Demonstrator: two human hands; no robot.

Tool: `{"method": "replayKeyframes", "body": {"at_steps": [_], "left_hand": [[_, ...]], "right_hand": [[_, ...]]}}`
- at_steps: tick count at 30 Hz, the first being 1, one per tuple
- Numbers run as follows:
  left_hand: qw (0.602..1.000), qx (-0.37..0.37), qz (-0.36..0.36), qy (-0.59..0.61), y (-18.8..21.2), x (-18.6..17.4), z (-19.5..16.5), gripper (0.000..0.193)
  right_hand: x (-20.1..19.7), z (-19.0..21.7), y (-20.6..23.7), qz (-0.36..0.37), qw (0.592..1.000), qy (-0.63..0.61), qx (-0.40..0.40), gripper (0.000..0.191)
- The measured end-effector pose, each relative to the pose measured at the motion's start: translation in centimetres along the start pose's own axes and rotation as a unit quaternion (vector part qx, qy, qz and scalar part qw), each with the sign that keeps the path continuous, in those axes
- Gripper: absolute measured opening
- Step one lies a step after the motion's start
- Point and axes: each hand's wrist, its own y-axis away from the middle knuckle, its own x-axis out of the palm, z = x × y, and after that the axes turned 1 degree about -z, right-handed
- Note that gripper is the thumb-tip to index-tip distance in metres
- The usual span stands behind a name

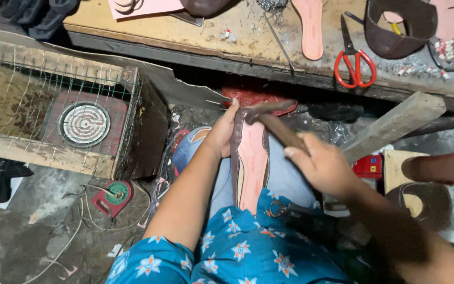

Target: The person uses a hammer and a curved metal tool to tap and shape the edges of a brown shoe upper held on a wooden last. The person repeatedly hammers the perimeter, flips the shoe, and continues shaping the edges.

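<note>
Setting: small shoemaking workshop. Evidence: scarred wooden worktop point(195, 31) beyond the hands, carrying pink insole cut-outs point(311, 26), red-handled scissors point(354, 60) and scattered tacks point(421, 67); coil heater point(84, 124) in a wire-meshed wooden box left of them; bare dirty floor point(22, 236).

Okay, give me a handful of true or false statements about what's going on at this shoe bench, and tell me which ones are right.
1. The right hand holds a hammer. True.
2. The left hand steadies a shoe on the lap. True.
3. The scissors have blue handles. False: they are red.
4. The coil heater stands on the bench. False: it sits lower, in a wire-covered box.
</note>
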Motion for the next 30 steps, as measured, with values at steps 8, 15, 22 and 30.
{"method": "replayKeyframes", "body": {"at_steps": [8, 15, 22, 30], "left_hand": [[0.932, 0.222, -0.096, -0.270, 5.2, 4.9, -1.7, 0.041], [0.822, 0.408, -0.086, -0.388, 11.8, 9.1, -8.3, 0.046], [0.781, 0.450, -0.163, -0.401, 14.9, 9.5, -12.2, 0.043], [0.702, 0.470, -0.292, -0.449, 17.4, 11.4, -13.7, 0.031]], "right_hand": [[-4.9, -8.4, -9.1, -0.249, 0.959, 0.110, -0.080, 0.048], [-5.5, -10.6, -17.3, -0.295, 0.921, 0.245, -0.062, 0.051], [-3.7, -1.0, -11.4, -0.157, 0.958, 0.104, -0.217, 0.035], [0.7, 3.9, 2.9, 0.299, 0.953, 0.050, 0.012, 0.071]]}}
